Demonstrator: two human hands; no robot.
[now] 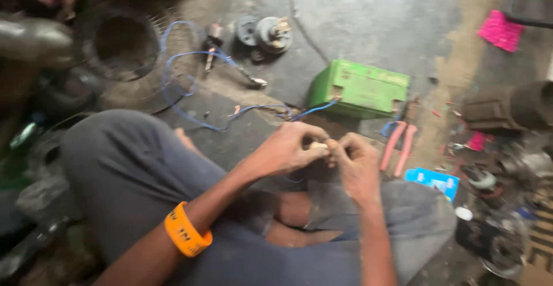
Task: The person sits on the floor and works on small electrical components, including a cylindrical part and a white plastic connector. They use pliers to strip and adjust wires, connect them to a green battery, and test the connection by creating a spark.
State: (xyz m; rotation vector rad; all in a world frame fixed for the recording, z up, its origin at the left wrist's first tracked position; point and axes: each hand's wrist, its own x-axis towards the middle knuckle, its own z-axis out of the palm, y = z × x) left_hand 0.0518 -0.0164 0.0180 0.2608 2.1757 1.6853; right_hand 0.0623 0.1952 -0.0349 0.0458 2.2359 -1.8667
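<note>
My left hand point(288, 148) and my right hand point(357, 162) meet above my crossed legs in grey trousers. Both pinch a small pale, orange-tipped piece point(324, 145) between the fingertips. A thin blue wire point(190, 84) loops across the floor and runs toward my hands and the green box point(360, 88). An orange band point(186, 232) sits on my left wrist. The picture is blurred, so the small piece's exact kind is unclear.
Pink-handled pliers point(398, 143) lie right of my hands, with a blue packet point(433, 180) below them. A round metal motor part point(273, 33) and a screwdriver point(212, 47) lie on the concrete floor. A coiled stator point(124, 50) sits far left; machine parts crowd the right.
</note>
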